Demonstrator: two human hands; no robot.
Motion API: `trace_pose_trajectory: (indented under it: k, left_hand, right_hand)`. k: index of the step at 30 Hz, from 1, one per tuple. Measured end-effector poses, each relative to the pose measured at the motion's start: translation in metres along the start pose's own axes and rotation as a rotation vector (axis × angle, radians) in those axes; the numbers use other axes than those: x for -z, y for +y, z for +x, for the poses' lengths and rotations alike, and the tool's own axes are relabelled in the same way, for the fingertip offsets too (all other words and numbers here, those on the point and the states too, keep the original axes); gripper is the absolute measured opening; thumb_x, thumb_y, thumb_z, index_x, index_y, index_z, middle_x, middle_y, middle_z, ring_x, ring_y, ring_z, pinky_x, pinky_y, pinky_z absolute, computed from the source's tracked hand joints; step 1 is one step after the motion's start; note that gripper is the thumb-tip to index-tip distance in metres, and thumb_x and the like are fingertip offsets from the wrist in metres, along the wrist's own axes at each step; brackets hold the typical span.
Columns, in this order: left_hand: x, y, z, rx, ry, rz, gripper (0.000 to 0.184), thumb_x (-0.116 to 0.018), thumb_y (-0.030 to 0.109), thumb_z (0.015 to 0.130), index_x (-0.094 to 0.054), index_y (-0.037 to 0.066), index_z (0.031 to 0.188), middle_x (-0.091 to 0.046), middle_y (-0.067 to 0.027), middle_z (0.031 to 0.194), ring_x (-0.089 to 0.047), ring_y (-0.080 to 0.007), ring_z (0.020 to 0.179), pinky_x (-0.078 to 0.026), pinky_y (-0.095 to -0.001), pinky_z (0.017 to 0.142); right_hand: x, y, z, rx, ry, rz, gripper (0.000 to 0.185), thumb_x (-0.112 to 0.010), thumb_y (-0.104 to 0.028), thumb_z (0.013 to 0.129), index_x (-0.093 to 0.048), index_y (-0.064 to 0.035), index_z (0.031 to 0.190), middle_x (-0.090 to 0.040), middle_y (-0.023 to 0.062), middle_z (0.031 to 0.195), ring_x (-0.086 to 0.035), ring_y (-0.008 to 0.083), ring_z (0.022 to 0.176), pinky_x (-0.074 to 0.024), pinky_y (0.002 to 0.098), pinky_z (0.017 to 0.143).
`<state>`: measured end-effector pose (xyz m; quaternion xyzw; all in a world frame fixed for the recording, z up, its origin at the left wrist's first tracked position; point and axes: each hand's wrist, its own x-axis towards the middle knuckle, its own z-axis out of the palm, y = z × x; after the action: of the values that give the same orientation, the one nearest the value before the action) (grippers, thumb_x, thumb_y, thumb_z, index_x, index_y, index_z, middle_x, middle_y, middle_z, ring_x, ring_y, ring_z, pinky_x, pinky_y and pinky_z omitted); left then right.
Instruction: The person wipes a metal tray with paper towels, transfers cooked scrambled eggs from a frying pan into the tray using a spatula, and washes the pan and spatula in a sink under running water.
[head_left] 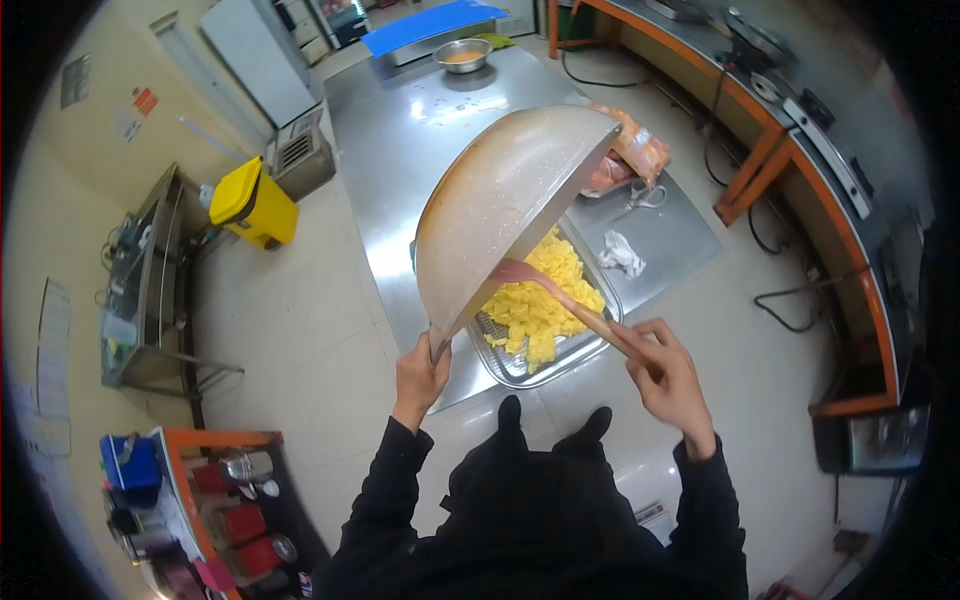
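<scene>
My left hand (421, 382) is closed around the handle of a large wok (510, 180), which is tipped on its side with its pale outer surface toward me. In my right hand (668, 380) is a spatula (570, 302) with a wooden handle and a reddish head. The head reaches the wok's rim, and part of it is hidden by the wok. Below, yellow scrambled eggs (535, 318) lie in a metal tray (512, 378) with a mesh-like bottom. The wok's inside is hidden from me.
The steel table (375, 170) carries a crumpled white cloth (622, 254), scissors (647, 196), a plastic-wrapped package (632, 145), and a metal bowl (464, 57) farther back. A yellow bin (254, 205) stands left. Orange-framed counters (770, 165) run along the right, with cables on the floor.
</scene>
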<state>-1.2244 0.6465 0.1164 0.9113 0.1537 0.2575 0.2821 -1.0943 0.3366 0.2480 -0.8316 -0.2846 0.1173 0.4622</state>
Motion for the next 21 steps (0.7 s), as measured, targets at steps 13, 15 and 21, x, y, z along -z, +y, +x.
trace_pose_trajectory:
  k: [13, 15, 21]
  left_hand:
    - [0.006, -0.021, 0.015, -0.158, -0.142, 0.035, 0.032, -0.066, 0.012, 0.078, -0.055, 0.003, 0.107, -0.061, -0.0180, 0.067, -0.062, -0.0348, 0.060, -0.048, -0.0403, 0.052]
    - [0.008, -0.020, 0.018, -0.193, -0.122, 0.041, 0.033, -0.066, 0.011, 0.077, -0.056, 0.003, 0.107, -0.061, -0.0179, 0.068, -0.062, -0.0345, 0.060, -0.048, -0.0401, 0.052]
    - [0.009, -0.027, 0.026, -0.177, -0.084, 0.058, 0.033, -0.067, 0.010, 0.077, -0.056, 0.003, 0.107, -0.061, -0.0179, 0.069, -0.062, -0.0339, 0.059, -0.048, -0.0392, 0.051]
  right_hand:
    - [-0.034, 0.039, -0.010, -0.017, 0.161, -0.093, 0.053, -0.053, 0.003, 0.073, -0.064, -0.0247, 0.117, -0.058, 0.0008, 0.098, -0.060, 0.0172, 0.061, -0.0485, 0.0284, 0.059]
    - [-0.049, 0.042, -0.012, 0.022, 0.164, -0.143, 0.052, -0.053, 0.002, 0.074, -0.064, -0.0253, 0.117, -0.057, 0.0008, 0.097, -0.060, 0.0176, 0.060, -0.0485, 0.0288, 0.058]
    - [-0.030, 0.044, -0.037, -0.129, 0.149, -0.278, 0.051, -0.052, 0.005, 0.075, -0.065, -0.0236, 0.115, -0.058, 0.0031, 0.095, -0.059, 0.0201, 0.058, -0.0464, 0.0290, 0.055]
